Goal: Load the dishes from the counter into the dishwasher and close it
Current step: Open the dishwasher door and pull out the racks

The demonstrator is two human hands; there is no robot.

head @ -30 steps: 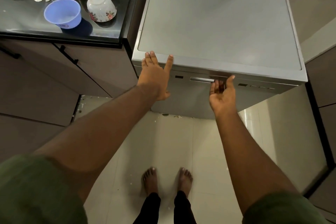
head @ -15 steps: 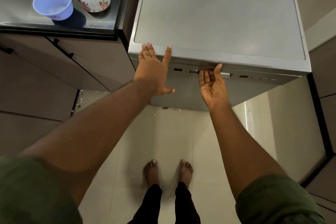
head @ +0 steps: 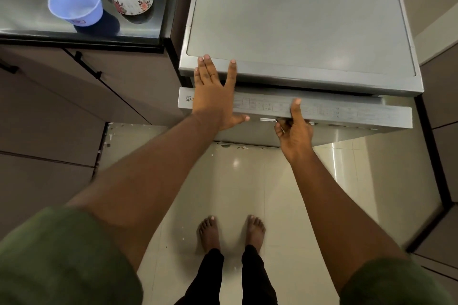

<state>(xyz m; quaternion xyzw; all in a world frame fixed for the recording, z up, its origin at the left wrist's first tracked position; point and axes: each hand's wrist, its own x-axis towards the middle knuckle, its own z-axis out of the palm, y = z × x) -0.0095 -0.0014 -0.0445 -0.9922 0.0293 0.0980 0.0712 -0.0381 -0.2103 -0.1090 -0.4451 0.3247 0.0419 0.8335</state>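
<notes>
Two bare hands work a grey steel dishwasher (head: pixel 297 20) at frame centre: left hand (head: pixel 213 96) flat, fingers spread, bracing its top; right hand (head: pixel 293 129) curled under the slightly open door (head: pixel 347 112). Door likely heavy, stiff; grip beneath its edge.

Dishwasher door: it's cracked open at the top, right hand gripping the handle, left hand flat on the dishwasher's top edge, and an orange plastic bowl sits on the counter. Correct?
One detail is wrong: the plastic bowl on the counter is light blue, not orange. The head view shows it. The rest holds: dishwasher door cracked open, right hand on the handle, left hand flat on the top edge.
</notes>
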